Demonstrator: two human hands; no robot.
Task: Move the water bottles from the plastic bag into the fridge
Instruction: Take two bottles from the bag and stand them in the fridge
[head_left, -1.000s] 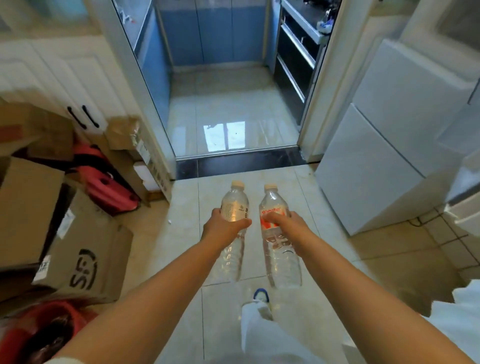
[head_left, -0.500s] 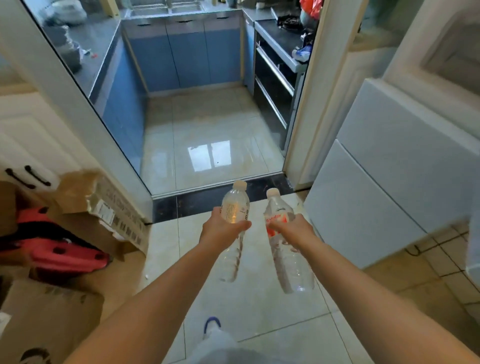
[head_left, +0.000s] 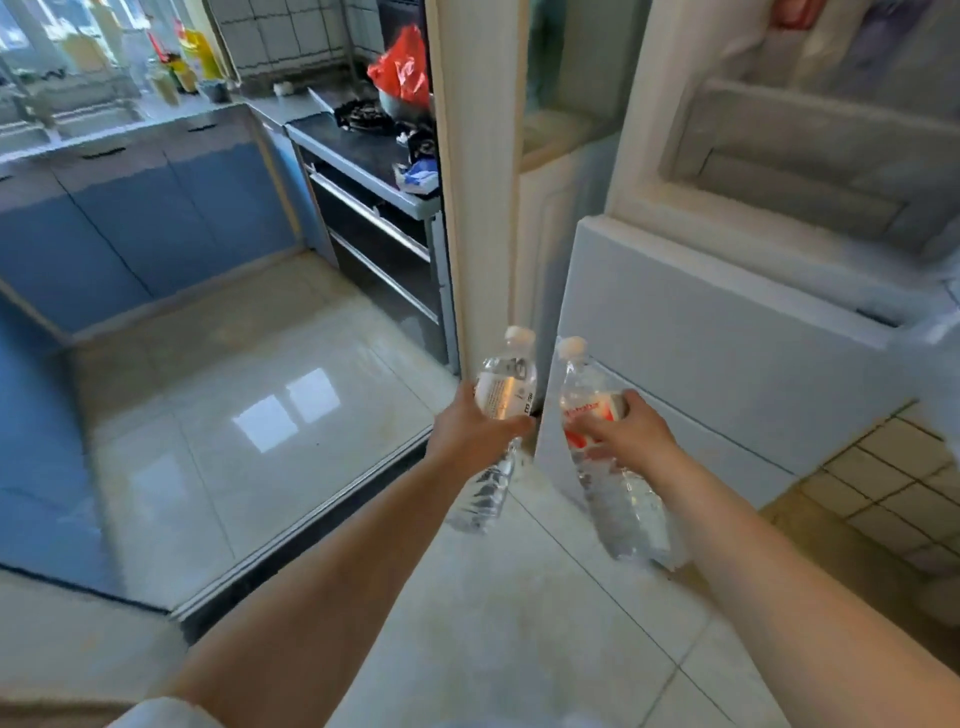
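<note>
The left hand (head_left: 470, 428) grips one clear plastic water bottle (head_left: 498, 415) and the right hand (head_left: 631, 434) grips another red-labelled clear bottle (head_left: 613, 467), both near the white fridge (head_left: 727, 332).

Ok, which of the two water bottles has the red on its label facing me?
The bottle in the right hand: its label shows red print, while the left hand's bottle shows plain white.
</note>
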